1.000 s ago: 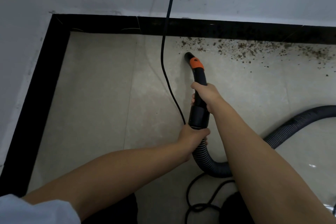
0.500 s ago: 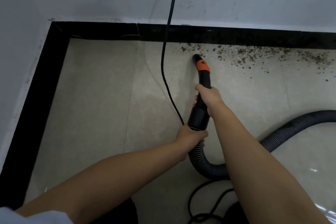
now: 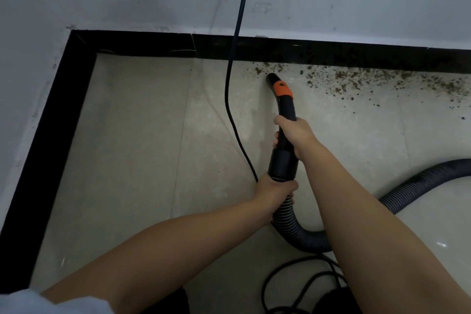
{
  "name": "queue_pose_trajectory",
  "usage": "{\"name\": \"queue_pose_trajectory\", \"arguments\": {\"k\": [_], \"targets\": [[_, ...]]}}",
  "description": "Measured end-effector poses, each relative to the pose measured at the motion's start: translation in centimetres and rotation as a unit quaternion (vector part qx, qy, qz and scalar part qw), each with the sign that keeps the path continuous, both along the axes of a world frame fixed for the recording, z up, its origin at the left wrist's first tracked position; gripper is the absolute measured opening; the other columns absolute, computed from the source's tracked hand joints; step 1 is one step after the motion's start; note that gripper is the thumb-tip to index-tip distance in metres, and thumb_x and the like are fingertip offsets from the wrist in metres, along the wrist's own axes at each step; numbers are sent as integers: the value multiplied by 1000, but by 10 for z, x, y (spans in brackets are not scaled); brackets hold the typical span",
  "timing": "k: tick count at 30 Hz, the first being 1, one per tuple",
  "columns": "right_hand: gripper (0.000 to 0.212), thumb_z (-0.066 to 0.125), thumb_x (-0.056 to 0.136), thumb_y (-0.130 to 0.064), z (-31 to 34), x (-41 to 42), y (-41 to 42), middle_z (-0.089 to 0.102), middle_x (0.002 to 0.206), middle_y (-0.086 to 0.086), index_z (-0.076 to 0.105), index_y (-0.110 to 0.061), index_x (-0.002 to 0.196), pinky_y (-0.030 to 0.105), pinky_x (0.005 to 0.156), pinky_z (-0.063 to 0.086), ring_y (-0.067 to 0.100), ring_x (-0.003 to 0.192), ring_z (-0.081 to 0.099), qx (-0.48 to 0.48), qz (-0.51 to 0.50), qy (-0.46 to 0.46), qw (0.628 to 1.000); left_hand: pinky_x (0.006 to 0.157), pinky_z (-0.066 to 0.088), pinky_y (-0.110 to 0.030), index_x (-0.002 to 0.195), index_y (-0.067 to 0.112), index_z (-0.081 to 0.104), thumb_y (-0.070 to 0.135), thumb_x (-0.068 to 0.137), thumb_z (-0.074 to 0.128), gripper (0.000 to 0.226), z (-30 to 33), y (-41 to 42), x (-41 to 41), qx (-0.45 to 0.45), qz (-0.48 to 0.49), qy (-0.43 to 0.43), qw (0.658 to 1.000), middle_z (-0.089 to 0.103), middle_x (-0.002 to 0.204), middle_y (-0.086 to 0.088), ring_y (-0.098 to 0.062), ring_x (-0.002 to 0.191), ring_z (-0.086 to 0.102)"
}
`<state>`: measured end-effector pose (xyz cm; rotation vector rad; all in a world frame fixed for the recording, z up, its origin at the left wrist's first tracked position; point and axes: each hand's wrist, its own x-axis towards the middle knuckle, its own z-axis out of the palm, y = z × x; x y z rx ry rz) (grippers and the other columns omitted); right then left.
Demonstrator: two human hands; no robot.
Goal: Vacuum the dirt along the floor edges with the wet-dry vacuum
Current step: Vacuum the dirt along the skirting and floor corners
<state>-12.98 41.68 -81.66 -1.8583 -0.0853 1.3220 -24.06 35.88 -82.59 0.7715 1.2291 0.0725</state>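
Note:
A black vacuum nozzle (image 3: 280, 99) with an orange collar points at the floor beside the black baseboard (image 3: 331, 52). Brown dirt (image 3: 356, 79) lies scattered along the baseboard, mostly to the right of the nozzle tip, with a few crumbs just left of it. My right hand (image 3: 293, 132) grips the nozzle tube below the orange collar. My left hand (image 3: 275, 188) grips the joint where the ribbed grey hose (image 3: 420, 181) meets the tube. The hose curves under my right arm and runs off to the right.
A black power cord (image 3: 235, 58) hangs down the white wall and runs across the beige tiles to my left hand. More cord is coiled on the floor at the bottom (image 3: 300, 285). The room corner with black baseboard (image 3: 51, 120) is at left.
The nozzle tip has moved right and closer to the baseboard, and dirt near its earlier spot is gone. Both hands keep their grip.

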Motion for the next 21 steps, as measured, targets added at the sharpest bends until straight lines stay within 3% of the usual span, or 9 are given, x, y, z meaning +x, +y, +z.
{"name": "queue_pose_trajectory", "arguments": {"k": [4,13,21], "targets": [[9,56,88,-10,-2,-17,12,49,59,9,47,-9,86,25,43,46,20,42,46,12,24,5,1000,51,50,-21,87,11,56,5,82,63,11,-4,5,-12,9,24,17,1000,58,62,-5,-9,43,55],[14,57,87,-11,-8,-36,33,51,59,8,48,-8,97,25,43,47,19,42,47,22,2,8,1000,47,49,-19,84,9,56,2,83,61,9,-7,30,-35,22,6,16,1000,58,61,-7,-11,44,55],[11,57,88,-12,-7,-28,47,50,58,7,46,-14,86,25,46,47,18,42,48,25,-29,8,999,51,49,-21,79,11,56,2,82,60,10,-6,52,-33,38,-33,14,999,58,60,-6,-12,47,54]]}}
